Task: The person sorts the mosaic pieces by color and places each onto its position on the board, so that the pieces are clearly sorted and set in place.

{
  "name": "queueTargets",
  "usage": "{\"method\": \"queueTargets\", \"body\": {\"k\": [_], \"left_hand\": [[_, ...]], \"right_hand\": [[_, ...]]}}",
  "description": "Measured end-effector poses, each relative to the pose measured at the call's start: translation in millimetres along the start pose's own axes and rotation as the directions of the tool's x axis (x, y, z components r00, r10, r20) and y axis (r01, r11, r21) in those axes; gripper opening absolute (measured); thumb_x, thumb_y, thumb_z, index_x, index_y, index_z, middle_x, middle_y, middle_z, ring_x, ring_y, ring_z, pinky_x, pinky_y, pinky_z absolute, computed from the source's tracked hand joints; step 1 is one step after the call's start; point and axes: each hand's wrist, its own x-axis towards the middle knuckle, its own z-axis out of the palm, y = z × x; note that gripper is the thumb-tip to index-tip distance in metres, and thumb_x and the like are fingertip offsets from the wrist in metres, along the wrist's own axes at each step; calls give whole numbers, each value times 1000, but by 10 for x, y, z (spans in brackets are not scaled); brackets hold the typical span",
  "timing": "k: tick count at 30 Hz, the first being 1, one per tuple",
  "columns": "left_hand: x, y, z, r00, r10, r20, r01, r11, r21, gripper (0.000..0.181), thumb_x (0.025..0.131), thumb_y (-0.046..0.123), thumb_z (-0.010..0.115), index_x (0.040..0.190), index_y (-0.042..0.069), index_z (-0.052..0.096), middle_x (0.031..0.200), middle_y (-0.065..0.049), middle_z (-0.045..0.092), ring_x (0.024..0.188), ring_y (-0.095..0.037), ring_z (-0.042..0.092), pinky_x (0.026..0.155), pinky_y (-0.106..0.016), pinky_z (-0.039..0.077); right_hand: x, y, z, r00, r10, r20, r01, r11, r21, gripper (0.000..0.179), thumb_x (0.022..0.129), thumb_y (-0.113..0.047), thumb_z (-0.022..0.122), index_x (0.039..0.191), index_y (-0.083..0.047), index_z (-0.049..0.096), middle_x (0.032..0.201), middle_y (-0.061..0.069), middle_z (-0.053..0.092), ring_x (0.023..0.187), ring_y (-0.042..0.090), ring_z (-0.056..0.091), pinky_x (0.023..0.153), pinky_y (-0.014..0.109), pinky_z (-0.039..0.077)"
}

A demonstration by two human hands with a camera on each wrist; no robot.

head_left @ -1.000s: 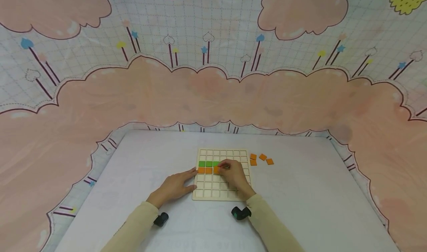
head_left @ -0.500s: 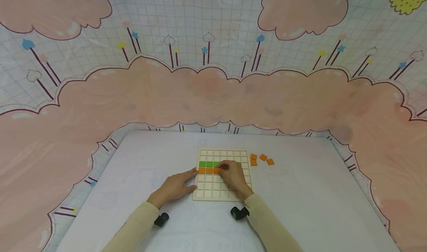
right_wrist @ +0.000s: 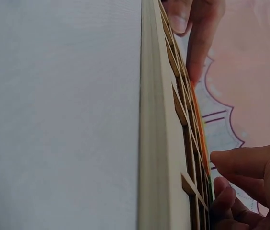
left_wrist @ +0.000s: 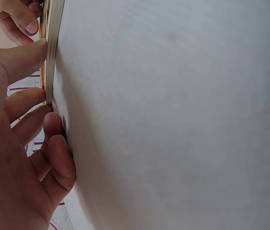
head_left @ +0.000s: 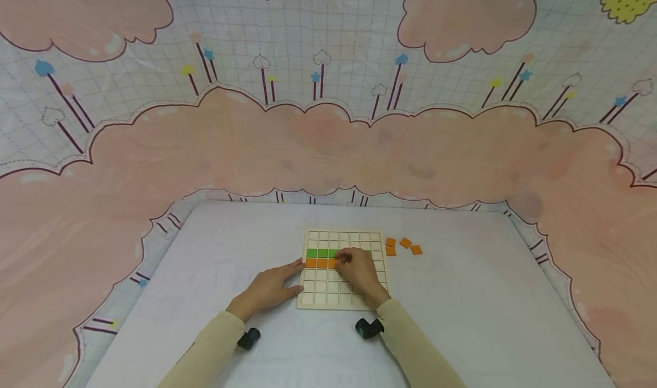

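Note:
In the head view, a pale wooden grid board [head_left: 325,301] lies on the white table. Green tiles [head_left: 312,253] fill part of one row, and three orange tiles [head_left: 321,263] show in the row below. My left hand [head_left: 267,288] rests at the board's left side, thumb and fingertips against the edge [left_wrist: 52,57]. Over the board, my right hand [head_left: 357,269] has its thumb and fingertips at the third orange tile, which lies flat in its square. The right palm hides squares and tiles behind it. The right wrist view shows a gap between thumb [right_wrist: 238,160] and fingers.
Several loose orange tiles [head_left: 405,243] lie just right of the board's upper corner. A black wrist camera [head_left: 249,338] sits below the left sleeve, another [head_left: 368,328] beside the right sleeve. A patterned curtain [head_left: 328,148] stands behind the white table [head_left: 487,296].
The third orange tile, slightly askew beneath my right fingers a second ago, now sits flush beside the other two. My right hand has shifted only slightly; the left has stayed put.

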Motion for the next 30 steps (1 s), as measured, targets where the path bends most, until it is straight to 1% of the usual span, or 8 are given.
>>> {"method": "queueTargets", "body": {"k": [6,10,13,18,21,26,30], "left_hand": [[-2,12,-8,1000,-5,4,5,1000,-2,61,91,42,67,146,23,48,157,7,40,140,-29,46,111,-55,41],[-4,-7,-8,1000,13,1,-13,1000,2,61,91,42,67,146,23,48,156,6,41,139,-29,47,111,-54,42],[3,-21,0,1000,21,-1,-21,1000,2,62,91,42,68,146,22,48,156,6,41,139,-29,47,111,-53,42],[6,-21,3,1000,12,1,-12,1000,0,61,91,42,67,147,23,48,157,7,40,140,-28,47,111,-53,42],[3,-14,5,1000,7,-1,-7,1000,-4,61,91,41,68,146,22,49,157,6,40,139,-29,47,111,-53,42],[-2,1,-5,1000,6,-7,-6,1000,-6,60,91,41,68,145,22,50,156,7,42,139,-29,47,111,-52,42],[-4,-4,-10,1000,11,-3,-11,1000,2,61,91,41,68,146,22,49,156,6,41,139,-28,47,111,-52,42]], "right_hand": [[-3,9,-37,998,45,46,-50,993,109,17,84,-9,73,101,-11,74,90,1,67,78,13,57,73,28,51],[-19,18,-75,997,46,66,-56,986,157,17,87,-10,72,104,-12,73,96,2,67,81,14,60,75,29,54],[-48,-3,-131,997,37,65,-47,985,165,17,88,-12,71,105,-12,73,98,2,68,81,13,62,72,27,55],[-99,-59,-246,998,29,54,-39,982,183,17,89,-16,72,105,-13,73,97,1,69,78,12,63,67,26,54],[-124,-89,-314,999,23,41,-30,984,177,16,89,-18,72,104,-15,73,96,-1,69,78,12,62,67,26,53],[-173,-129,-431,1000,25,17,-28,985,173,18,89,-16,73,106,-12,73,97,1,69,80,14,61,67,27,53],[-207,-114,-518,999,32,-7,-30,983,179,19,88,-15,74,106,-11,72,98,2,69,81,15,61,65,26,53]]}}
